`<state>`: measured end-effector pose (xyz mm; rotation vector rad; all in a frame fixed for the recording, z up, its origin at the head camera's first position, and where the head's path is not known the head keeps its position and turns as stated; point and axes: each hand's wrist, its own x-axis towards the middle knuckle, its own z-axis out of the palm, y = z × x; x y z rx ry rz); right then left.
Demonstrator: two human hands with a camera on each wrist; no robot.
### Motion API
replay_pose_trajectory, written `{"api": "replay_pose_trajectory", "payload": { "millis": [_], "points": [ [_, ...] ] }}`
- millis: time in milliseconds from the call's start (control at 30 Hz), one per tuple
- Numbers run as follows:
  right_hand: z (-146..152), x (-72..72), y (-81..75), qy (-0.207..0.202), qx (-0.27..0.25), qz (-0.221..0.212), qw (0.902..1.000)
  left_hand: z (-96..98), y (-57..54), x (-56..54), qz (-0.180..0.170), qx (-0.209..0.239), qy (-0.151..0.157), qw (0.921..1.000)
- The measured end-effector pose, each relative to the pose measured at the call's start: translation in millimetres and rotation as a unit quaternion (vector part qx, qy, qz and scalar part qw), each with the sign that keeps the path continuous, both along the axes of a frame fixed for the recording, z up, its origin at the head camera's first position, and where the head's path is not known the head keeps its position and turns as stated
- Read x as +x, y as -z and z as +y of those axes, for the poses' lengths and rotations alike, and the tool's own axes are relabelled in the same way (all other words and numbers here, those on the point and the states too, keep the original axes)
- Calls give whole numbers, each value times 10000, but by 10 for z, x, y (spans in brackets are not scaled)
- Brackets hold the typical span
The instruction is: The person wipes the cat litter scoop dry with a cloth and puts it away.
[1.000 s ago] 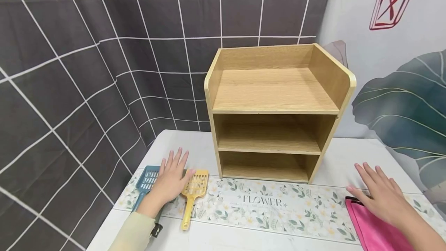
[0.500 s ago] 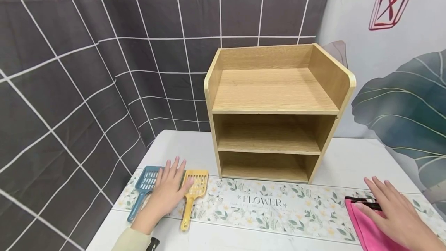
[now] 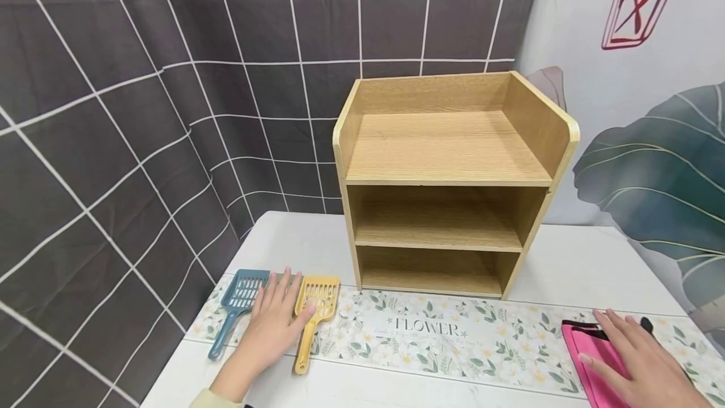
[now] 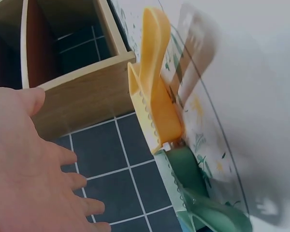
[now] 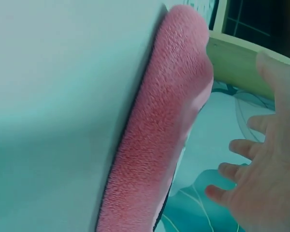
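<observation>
My left hand (image 3: 269, 332) hovers with spread fingers over a row of litter scoops. To its left lies a blue litter scoop (image 3: 229, 323), to its right a yellow litter scoop (image 3: 306, 345). Between them is a green litter scoop (image 4: 186, 171), mostly hidden by the hand in the head view; the left wrist view shows a gap between hand and scoops. My right hand (image 3: 646, 364), fingers extended, is above a folded pink fluffy cloth (image 3: 591, 364) with black edging. In the right wrist view the cloth (image 5: 154, 125) is apart from the hand.
A wooden shelf unit (image 3: 447, 150) with three levels stands at the table's back middle. A floral strip (image 3: 425, 326) marked FLOWER crosses the white table. A small black tip (image 3: 646, 325) shows beyond my right fingers. Dark gridded curtain (image 3: 255, 30) hangs behind and left.
Both hands have drawn back toward the near edge, fingers still extended. More of the blue scoop and of the cloth's black edge shows now. The scoops, cloth and shelf unit have not moved.
</observation>
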<state>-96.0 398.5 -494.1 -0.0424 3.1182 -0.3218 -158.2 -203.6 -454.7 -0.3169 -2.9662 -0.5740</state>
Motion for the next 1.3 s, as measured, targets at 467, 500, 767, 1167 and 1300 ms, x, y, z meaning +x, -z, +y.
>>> {"api": "replay_pose_trajectory", "payload": {
  "millis": [467, 500, 767, 1167, 1300],
  "points": [
    [-50, 63, 72, 97, 357, -381, 9986, 66, 97, 152, -173, -49, -266, 9995],
    [-50, 67, 73, 118, 343, -441, 9984, 70, 103, 160, -195, -19, -299, 9994],
    [-69, 90, 91, 145, 488, -395, 9979, 112, 130, 213, -171, -94, -479, 9987],
    [-159, 95, 76, 102, 435, -756, 9961, 141, 141, 224, -621, -255, -686, 9954],
    [-183, 93, 78, 201, 522, -947, 9939, 146, 164, 214, -731, -333, -756, 9939]
  ]
}}
